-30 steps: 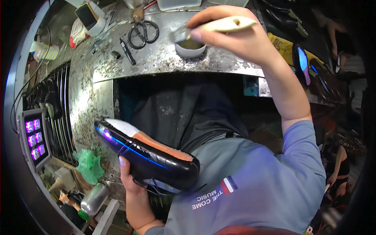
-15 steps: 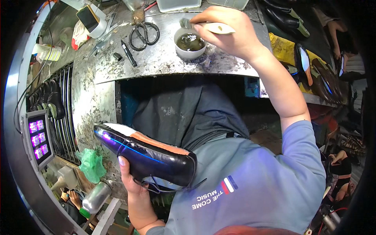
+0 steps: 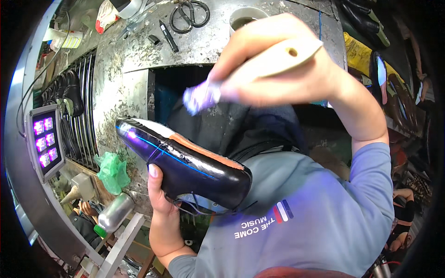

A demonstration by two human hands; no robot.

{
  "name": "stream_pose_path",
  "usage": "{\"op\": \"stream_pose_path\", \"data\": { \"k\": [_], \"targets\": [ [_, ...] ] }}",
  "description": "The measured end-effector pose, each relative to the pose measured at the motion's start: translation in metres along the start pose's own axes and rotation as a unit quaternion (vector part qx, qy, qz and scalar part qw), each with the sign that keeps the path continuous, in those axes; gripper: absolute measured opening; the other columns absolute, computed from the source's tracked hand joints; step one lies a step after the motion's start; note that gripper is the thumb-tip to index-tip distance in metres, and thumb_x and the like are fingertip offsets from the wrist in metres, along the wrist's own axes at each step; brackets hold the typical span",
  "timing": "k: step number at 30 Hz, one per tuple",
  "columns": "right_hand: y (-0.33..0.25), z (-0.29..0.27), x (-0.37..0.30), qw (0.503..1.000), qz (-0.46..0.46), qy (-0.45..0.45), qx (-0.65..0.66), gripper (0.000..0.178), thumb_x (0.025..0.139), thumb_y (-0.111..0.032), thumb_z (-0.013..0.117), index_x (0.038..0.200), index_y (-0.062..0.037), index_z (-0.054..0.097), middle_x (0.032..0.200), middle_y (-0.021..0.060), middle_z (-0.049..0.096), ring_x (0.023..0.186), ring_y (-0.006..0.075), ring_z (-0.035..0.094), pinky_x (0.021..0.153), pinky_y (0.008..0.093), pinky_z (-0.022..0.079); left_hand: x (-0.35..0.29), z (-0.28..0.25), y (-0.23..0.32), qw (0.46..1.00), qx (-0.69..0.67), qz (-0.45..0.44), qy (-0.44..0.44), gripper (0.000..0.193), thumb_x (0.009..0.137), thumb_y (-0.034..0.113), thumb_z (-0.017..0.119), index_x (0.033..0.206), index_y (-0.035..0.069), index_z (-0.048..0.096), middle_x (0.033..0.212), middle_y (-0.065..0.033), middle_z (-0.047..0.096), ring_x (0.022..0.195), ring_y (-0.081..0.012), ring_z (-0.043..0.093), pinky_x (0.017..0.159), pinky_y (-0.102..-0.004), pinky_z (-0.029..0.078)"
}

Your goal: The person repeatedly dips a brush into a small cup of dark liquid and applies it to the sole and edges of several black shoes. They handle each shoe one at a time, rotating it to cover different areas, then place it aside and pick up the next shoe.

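My left hand point(image 3: 160, 192) grips a black lace-up shoe point(image 3: 199, 173) from below, its thumb on the shoe's side. The shoe lies tilted with its underside turned up, showing a white forepart and an orange-brown strip, and its toe points left. In my right hand point(image 3: 301, 74) is a flat brush with a pale wooden handle point(image 3: 273, 60), held above the shoe. The bristles are wet, blurred by motion and apart from the shoe. Behind the right hand stands a white cup point(image 3: 248, 17) of dark liquid, partly hidden.
A lit purple lamp panel point(image 3: 46, 139) stands at the left, near a rack of black shoes point(image 3: 69, 95). Scissors point(image 3: 190, 17) and a black marker point(image 3: 168, 37) lie on the metal bench. A green plastic bag point(image 3: 112, 172) and a clear bottle point(image 3: 116, 212) are at lower left.
My right hand has brought the brush from over the cup toward me, down near the shoe. The shoe stays in my left hand, slightly shifted; the whole view has moved a little.
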State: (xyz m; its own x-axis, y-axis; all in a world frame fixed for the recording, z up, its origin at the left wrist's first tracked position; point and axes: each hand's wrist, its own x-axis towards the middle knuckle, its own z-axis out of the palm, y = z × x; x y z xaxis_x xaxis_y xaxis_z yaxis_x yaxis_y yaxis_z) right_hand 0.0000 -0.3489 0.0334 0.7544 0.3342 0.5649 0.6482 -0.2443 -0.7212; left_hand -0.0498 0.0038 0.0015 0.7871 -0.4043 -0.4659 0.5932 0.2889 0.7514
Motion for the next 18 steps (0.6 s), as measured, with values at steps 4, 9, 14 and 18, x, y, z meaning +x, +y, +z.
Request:
{"op": "stream_pose_path", "data": {
  "k": [4,9,14,18],
  "targets": [
    [-0.013,0.036,0.015,0.997,-0.074,0.0,0.024,0.009,0.08,-0.013,0.078,0.078,-0.0078,0.072,0.081,0.0061,0.072,0.068,0.0235,0.07,0.063,0.0335,0.057,0.001,0.007,0.004,0.999,0.051,-0.005,-0.014,0.068,0.1,0.049,0.052,0.145,-0.001,0.041,0.135,-0.0183,0.059,0.12,-0.03,0.061,0.106,-0.0448,0.048],
    [-0.016,0.048,0.027,0.998,-0.058,-0.01,0.033,0.01,0.08,-0.014,0.078,0.08,-0.008,0.069,0.077,0.0059,0.07,0.069,0.0256,0.069,0.062,0.0341,0.056,0.002,0.012,0.009,0.995,0.075,-0.009,-0.069,0.064,0.104,0.046,0.045,0.147,0.0,0.04,0.141,-0.0187,0.054,0.128,-0.0307,0.055,0.113,-0.046,0.041],
    [-0.019,0.048,0.032,0.997,-0.054,-0.054,0.021,0.009,0.079,-0.014,0.074,0.081,-0.0073,0.068,0.073,0.0073,0.067,0.068,0.0277,0.067,0.061,0.0357,0.055,-0.001,0.004,0.01,0.993,0.109,-0.01,-0.046,0.064,0.105,0.046,0.044,0.148,0.0,0.039,0.143,-0.0185,0.052,0.129,-0.0308,0.054,0.113,-0.0458,0.04],
    [-0.021,0.051,0.027,0.996,-0.044,-0.065,0.042,0.013,0.069,-0.017,0.072,0.069,-0.0059,0.066,0.063,0.0117,0.062,0.063,0.0337,0.064,0.059,0.0421,0.053,-0.002,0.0,0.006,0.996,0.087,-0.013,-0.013,0.064,0.105,0.047,0.045,0.148,0.0,0.039,0.142,-0.0182,0.052,0.128,-0.0305,0.055,0.112,-0.0453,0.041]
  ]
}}
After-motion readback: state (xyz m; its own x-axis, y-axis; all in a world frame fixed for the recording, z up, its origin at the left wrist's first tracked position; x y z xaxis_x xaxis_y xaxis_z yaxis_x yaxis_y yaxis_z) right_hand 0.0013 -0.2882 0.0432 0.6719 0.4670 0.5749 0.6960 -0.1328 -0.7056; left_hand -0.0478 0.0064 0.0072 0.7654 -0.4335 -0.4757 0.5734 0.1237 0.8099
